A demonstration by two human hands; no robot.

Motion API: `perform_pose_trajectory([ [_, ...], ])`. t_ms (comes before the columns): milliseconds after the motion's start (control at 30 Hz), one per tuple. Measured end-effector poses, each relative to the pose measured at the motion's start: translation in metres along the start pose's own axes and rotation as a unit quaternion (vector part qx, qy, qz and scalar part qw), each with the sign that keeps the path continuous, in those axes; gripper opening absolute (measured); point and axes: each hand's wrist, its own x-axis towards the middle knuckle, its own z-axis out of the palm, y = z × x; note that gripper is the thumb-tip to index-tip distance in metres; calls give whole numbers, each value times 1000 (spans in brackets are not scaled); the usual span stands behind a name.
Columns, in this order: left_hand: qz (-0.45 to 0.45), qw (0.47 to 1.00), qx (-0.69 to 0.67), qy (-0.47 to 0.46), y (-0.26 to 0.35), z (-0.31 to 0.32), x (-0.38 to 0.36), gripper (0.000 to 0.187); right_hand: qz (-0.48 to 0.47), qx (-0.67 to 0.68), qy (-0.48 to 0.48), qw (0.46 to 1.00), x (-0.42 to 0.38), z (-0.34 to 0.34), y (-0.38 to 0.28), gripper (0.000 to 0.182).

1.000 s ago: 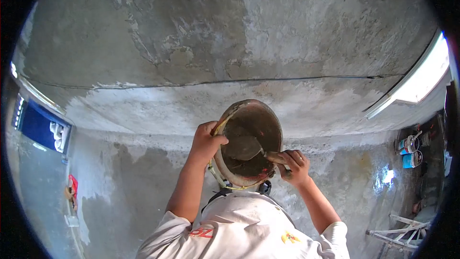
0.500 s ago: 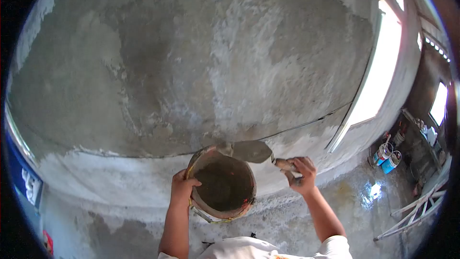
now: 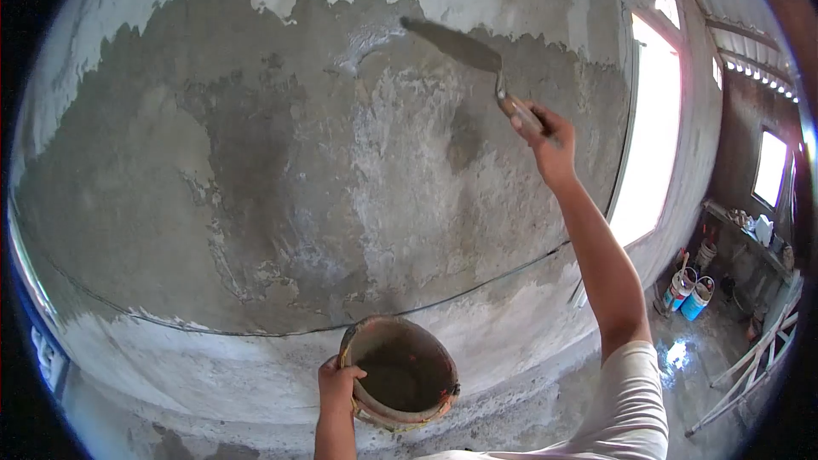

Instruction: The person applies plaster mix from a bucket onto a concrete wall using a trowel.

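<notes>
The right hand (image 3: 545, 138) is clamping its fingers around the handle of the trowel (image 3: 458, 45), whose blade is pointing up-left beyond them before the wall (image 3: 281, 145). The left hand (image 3: 337, 385) is gripping the bucket (image 3: 375, 339), thumb lapping over its rim.

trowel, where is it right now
In the head view, the trowel is high, just right of centre, held in the right grip before the wall, above the bucket.

Blue-and-white buckets (image 3: 696, 300) side by side on grey floor (image 3: 705, 347).
</notes>
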Motion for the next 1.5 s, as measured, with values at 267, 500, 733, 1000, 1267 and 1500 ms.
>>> perform_pose_trajectory([
  [267, -2, 997, -23, 80, 1, 19, -30, 38, 175, 289, 20, 941, 78, 66, 44, 41],
  [500, 14, 994, -8, 106, -14, 7, -28, 38, 364, 310, -84, 874, -5, 61, 89, 39],
  [733, 22, 995, 19, 94, -24, -10, -23, 43, 324, 445, 8, 835, 7, 39, 52, 41],
  [1000, 6, 990, 71, 118, -36, -44, -12, 36, 349, 459, -38, 816, 35, 117, 17, 41],
  [1267, -26, 992, 35, 118, -4, -41, -30, 29, 321, 442, -144, 825, 3, 120, 2, 45],
  [1500, 41, 991, 58, 112, -37, -71, -8, 29, 287, 385, -33, 877, 56, 123, 9, 47],
])
